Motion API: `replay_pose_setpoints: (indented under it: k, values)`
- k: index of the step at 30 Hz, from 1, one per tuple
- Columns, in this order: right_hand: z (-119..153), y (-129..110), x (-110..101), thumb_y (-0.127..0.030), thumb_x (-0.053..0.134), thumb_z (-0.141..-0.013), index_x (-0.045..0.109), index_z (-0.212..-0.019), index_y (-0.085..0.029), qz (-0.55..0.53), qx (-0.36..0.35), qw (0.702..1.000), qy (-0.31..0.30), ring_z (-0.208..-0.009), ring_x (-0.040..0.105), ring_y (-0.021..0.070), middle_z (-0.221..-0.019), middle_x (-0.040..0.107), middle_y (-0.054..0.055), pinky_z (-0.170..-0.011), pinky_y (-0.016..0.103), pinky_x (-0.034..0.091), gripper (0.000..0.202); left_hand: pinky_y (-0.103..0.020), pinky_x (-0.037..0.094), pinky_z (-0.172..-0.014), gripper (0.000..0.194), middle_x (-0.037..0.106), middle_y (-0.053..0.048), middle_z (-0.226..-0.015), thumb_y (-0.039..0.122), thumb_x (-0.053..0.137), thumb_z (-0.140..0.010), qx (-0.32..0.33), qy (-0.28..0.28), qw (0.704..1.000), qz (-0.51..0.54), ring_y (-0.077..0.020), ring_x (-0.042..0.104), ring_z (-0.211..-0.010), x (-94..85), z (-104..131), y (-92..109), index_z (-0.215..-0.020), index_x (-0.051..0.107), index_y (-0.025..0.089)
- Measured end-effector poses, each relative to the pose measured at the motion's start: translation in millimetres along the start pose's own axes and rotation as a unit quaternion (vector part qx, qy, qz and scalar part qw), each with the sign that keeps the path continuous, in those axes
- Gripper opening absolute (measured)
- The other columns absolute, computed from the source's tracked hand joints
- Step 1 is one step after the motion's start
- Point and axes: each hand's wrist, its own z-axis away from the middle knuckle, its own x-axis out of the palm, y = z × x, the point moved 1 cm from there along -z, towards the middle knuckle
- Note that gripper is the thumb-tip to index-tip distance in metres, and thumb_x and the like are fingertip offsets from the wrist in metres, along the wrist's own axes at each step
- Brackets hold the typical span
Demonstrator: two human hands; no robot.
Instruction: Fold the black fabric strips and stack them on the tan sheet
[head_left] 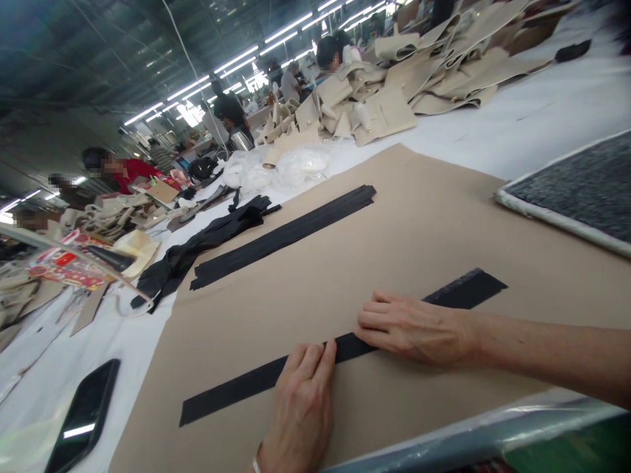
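A long black strip of thin material lies slantwise on a large tan sheet. Its left stretch is narrower than its right end, where a shiny band runs along the upper edge. My left hand presses the strip near its middle, fingers bent and held together, thumb hidden. Just to the right, my right hand is closed over the strip with curled fingers; the palm hides what the fingertips grip. Further back on the same sheet is a flat stack of black strips.
Crumpled black material lies beyond the sheet's left edge. A phone rests at lower left. A pale-edged dark grey panel stands at right. Behind are clear plastic bags and heaped beige pieces. Several people work further off.
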Motion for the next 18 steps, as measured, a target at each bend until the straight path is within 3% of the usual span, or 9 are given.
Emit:
replay_pose_setpoints:
  k: [18]
  values:
    - [54.3,19.5,-10.0,-0.009,0.034,-0.098,0.059,-0.105,-0.014,-0.011,0.014,1.000,0.007,-0.080,0.049,0.0182,-0.089,0.055,0.005,-0.076,0.034,0.032,0.026,-0.034,0.049,-0.074,0.060,0.056,-0.006,-0.094,0.001,0.037,-0.088,0.035,-0.002,0.993,-0.113,-0.0200,0.052,-0.083,6.3,-3.9,-2.9,-0.144,0.040,0.022]
